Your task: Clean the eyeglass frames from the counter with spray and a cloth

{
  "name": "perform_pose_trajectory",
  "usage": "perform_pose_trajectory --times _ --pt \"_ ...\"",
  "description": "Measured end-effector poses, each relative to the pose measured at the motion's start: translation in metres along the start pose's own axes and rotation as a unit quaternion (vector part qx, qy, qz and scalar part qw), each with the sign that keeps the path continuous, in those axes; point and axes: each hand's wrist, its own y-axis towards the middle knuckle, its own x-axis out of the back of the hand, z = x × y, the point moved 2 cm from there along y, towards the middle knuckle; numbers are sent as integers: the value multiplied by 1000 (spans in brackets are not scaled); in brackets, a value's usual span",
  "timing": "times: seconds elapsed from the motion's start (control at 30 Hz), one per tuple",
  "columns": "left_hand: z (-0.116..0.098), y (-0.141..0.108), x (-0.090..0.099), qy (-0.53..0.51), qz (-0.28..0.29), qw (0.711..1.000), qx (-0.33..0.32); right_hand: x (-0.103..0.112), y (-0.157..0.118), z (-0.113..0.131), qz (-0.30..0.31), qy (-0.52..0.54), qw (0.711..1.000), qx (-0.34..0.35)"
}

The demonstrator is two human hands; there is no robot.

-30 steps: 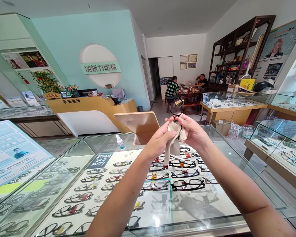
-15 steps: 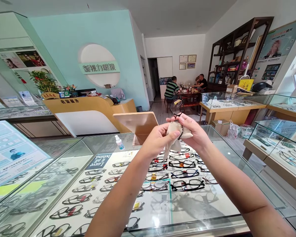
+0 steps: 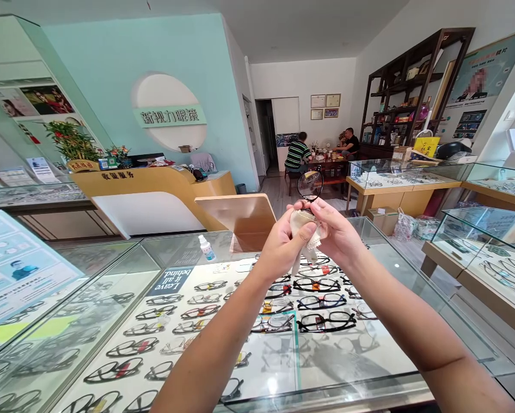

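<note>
from here i judge wiping to be the step in hand, my left hand (image 3: 288, 244) clamped on the cloth (image 3: 301, 222), my right hand (image 3: 338, 228) pinching the glasses (image 3: 311, 184) above the worktop (image 3: 335, 373) toward its far edge, the next rub calling for light pressure.

Here's the glass display case (image 3: 335, 367), running wide across the foreground! Up on top, a small white spray bottle (image 3: 207, 251) stands towards the back, and just beside it a tilted wooden panel (image 3: 235, 211). Beneath the glass, rows of spectacles (image 3: 316, 285) line a white base, alongside a dark-blue printed card (image 3: 171, 281).
</note>
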Motion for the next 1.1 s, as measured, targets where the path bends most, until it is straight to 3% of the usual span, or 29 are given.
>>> perform_pose_trajectory --times 0.27,0.53,0.73,0.9,1.1 --pt "5 0 1 -58 10 998 21 0 -1 -4 -21 6 1000 7" --pt "10 0 -12 -80 -82 993 18 -12 -10 -15 -72 -38 995 64" --pt "13 -2 -12 -100 -141 985 -7 -21 -14 -13 -67 -46 994 76" --pt "16 1 -7 -100 -108 989 -1 -16 -13 -5 -73 -97 988 95" --pt "4 4 8 -96 13 993 63 -8 -10 5 -18 -102 991 87"
